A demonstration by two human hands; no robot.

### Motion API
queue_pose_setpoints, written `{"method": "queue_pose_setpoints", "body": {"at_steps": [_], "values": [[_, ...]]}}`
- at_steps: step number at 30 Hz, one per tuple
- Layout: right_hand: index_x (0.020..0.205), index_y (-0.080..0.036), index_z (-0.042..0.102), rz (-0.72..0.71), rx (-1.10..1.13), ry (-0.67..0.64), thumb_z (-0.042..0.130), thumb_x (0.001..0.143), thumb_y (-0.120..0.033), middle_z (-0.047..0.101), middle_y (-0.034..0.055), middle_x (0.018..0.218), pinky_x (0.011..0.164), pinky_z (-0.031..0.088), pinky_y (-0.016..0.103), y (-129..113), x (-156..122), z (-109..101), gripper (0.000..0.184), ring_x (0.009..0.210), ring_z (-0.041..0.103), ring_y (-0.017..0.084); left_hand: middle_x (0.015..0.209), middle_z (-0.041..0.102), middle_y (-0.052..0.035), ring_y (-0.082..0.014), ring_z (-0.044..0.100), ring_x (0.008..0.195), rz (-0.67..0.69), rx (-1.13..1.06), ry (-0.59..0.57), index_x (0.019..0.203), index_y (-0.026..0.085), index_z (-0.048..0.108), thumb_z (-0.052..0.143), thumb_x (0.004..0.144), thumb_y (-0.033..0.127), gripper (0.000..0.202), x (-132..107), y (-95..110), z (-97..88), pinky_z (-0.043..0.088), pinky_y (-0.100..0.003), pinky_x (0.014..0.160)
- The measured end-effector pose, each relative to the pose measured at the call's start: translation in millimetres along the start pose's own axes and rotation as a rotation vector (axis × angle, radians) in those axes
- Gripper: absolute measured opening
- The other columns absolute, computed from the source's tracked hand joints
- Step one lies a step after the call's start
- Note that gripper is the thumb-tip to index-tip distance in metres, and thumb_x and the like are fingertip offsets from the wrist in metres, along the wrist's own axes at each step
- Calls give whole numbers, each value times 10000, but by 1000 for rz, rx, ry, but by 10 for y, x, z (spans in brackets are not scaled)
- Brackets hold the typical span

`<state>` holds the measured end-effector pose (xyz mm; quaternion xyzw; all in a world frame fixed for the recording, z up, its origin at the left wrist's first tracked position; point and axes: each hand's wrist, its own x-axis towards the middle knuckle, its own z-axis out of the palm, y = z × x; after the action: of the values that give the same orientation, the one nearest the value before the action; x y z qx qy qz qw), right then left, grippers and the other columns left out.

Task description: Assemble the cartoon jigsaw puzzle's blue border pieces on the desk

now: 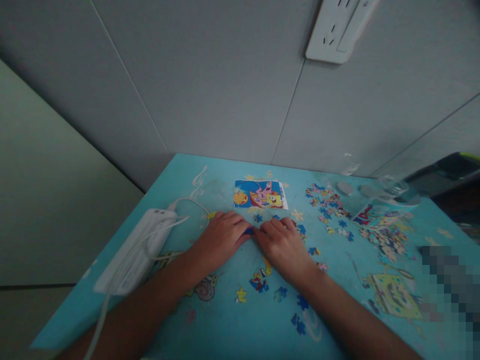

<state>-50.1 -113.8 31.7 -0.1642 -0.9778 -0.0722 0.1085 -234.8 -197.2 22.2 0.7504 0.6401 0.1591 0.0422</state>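
Note:
Over the middle of the table, my left hand (225, 232) pinches a small blue jigsaw piece (249, 231) between thumb and fingers. My right hand (281, 245) meets it from the other side, fingers curled and their tips at the piece's right edge. Just beyond both hands lies a picture card (258, 195) with cartoon figures on blue. Loose pieces surround my right hand: a joined red and blue cluster (259, 282), a yellow piece (240, 295) and dark blue pieces (299, 324). My fingers partly cover other pieces.
A white power strip (131, 250) with cables lies at the left. Piles of jigsaw pieces (386, 241) spread at the right, beside a clear container (390, 207) with a printed label. A grey wall (225, 100) with an outlet (333, 30) borders the blue table (210, 325).

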Motion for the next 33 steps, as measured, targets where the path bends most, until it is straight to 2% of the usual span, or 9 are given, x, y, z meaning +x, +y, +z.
{"method": "queue_pose_setpoints", "body": {"at_steps": [7, 13, 20, 23, 27, 33], "values": [[932, -192, 659, 9, -10, 23, 558, 978, -176, 647, 54, 830, 761, 312, 410, 0, 21, 17, 112, 818, 529, 240, 970, 684, -43, -219, 600, 969, 23, 62, 27, 1014, 189, 671, 538, 1002, 274, 158, 26, 10, -28, 412, -386, 874], [877, -194, 630, 28, -29, 101, 553, 986, -189, 639, 39, 815, 766, 303, 403, -1, 52, 63, 134, 809, 534, 234, 825, 662, -19, -213, 574, 839, 82, 172, 65, 835, 184, 633, 524, 1003, 233, 206, 21, 14, -16, 373, -377, 779], [880, -199, 641, 135, 103, 110, 537, 1009, -237, 653, 29, 808, 758, 306, 376, 34, 63, 153, 170, 806, 566, 218, 819, 645, -23, -212, 573, 829, 117, 190, 62, 845, 182, 620, 501, 1010, 222, 207, 13, 18, -17, 382, -369, 771], [891, -201, 647, 169, 184, 102, 522, 1018, -254, 661, 28, 809, 770, 322, 364, 58, 50, 170, 186, 814, 584, 217, 818, 647, -28, -210, 590, 826, 75, 144, 67, 850, 178, 621, 502, 1009, 224, 205, 21, 23, -17, 401, -367, 784], [918, -189, 652, 215, 304, 122, 490, 1031, -272, 674, 41, 842, 798, 362, 355, 70, 9, 138, 214, 829, 601, 213, 900, 679, -35, -204, 623, 868, 17, -14, 72, 955, 174, 632, 490, 1019, 236, 167, 25, 40, -20, 429, -367, 822], [938, -197, 637, 263, 568, 127, 474, 1035, -272, 679, 39, 885, 809, 414, 336, 91, -65, 65, 204, 845, 610, 192, 927, 689, -9, -196, 625, 863, 32, -209, 88, 999, 198, 612, 550, 995, 259, 88, 4, 79, -31, 444, -356, 818]]}}
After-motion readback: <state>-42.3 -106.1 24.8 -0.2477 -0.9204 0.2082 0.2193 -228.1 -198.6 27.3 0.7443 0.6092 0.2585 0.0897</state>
